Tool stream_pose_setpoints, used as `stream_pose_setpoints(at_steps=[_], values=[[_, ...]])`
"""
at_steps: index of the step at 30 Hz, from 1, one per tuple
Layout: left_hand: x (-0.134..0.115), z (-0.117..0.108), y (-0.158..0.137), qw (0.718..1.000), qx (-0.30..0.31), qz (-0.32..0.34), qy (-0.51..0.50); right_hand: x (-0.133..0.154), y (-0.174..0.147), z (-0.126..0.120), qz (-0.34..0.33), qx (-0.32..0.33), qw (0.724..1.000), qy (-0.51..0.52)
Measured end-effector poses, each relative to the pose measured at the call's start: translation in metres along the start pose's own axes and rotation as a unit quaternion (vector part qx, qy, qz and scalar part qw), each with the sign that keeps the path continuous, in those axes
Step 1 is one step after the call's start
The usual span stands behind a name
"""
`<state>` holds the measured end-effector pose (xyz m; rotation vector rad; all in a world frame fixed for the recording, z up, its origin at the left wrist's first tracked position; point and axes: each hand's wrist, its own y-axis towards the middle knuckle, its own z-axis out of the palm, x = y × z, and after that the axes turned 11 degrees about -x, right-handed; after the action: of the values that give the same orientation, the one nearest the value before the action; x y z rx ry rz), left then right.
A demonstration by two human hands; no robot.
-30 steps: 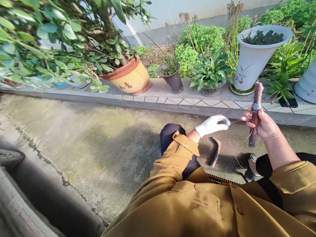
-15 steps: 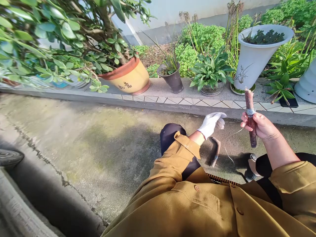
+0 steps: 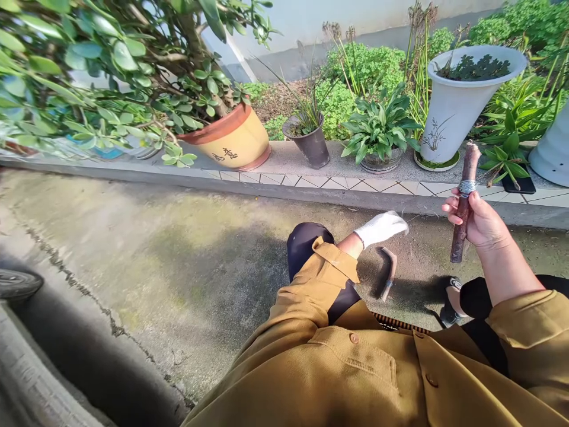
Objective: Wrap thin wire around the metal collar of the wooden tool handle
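My bare right hand (image 3: 482, 222) is closed around a short brown stick (image 3: 462, 219), held nearly upright with its top leaning right. Silvery wire (image 3: 466, 188) is wound in several turns around the stick's upper half. My left hand (image 3: 382, 228), in a white glove, has its fingers pressed together; a thin strand of wire shows by its fingertips and runs faintly toward the stick. A second, bent stick (image 3: 390, 273) lies on the ground below the glove, with a band of wire near its lower end.
Along a low tiled ledge (image 3: 368, 185) stand a yellow pot (image 3: 240, 139), a dark pot (image 3: 311, 145), a leafy plant (image 3: 382, 127) and a tall white planter (image 3: 448, 118). A phone (image 3: 520, 182) lies on the ledge. A wheel (image 3: 18, 284) is at far left.
My right hand has moved right with the stick, which now tilts more to the right. The gloved left hand has turned and lowered slightly. The loose wire's position has shifted.
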<state>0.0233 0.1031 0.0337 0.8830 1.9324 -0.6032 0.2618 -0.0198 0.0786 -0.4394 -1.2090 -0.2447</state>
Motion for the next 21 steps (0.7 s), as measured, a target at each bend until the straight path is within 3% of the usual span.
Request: stream_pose_setpoints(at_steps=[2, 5, 8, 10, 13, 15, 17, 19, 20, 21], values=[[-0.004, -0.002, -0.003, 0.998, -0.046, 0.039, 0.024, -0.001, 0.004, -0.002, 0.012, -0.029, 0.999, 0.023], [-0.005, -0.001, -0.005, 0.984, -0.089, 0.086, -0.132, -0.001, 0.009, -0.003, 0.050, -0.088, 0.994, 0.042], [-0.006, -0.001, -0.008, 0.953, -0.061, 0.067, -0.290, 0.003, 0.010, -0.005, 0.092, -0.097, 0.989, 0.056], [-0.009, -0.006, -0.011, 0.943, -0.026, 0.019, -0.332, 0.007, 0.008, -0.008, 0.104, -0.097, 0.988, 0.060], [-0.018, -0.018, -0.017, 0.956, 0.056, -0.019, -0.288, 0.012, 0.006, -0.018, 0.094, -0.091, 0.991, 0.030], [-0.026, -0.024, -0.020, 0.971, 0.115, -0.009, -0.210, 0.011, 0.007, -0.022, 0.084, -0.089, 0.992, -0.017], [-0.032, -0.025, -0.025, 0.983, 0.134, 0.006, -0.124, 0.006, 0.008, -0.024, 0.073, -0.108, 0.985, -0.110], [-0.035, -0.021, -0.030, 0.991, 0.117, 0.013, -0.070, -0.002, 0.011, -0.021, 0.059, -0.132, 0.941, -0.306], [-0.035, -0.019, -0.034, 0.993, 0.100, 0.015, -0.057, -0.007, 0.011, -0.019, 0.047, -0.132, 0.891, -0.432], [-0.035, -0.018, -0.037, 0.995, 0.083, 0.016, -0.049, -0.011, 0.011, -0.016, 0.039, -0.116, 0.823, -0.554]])
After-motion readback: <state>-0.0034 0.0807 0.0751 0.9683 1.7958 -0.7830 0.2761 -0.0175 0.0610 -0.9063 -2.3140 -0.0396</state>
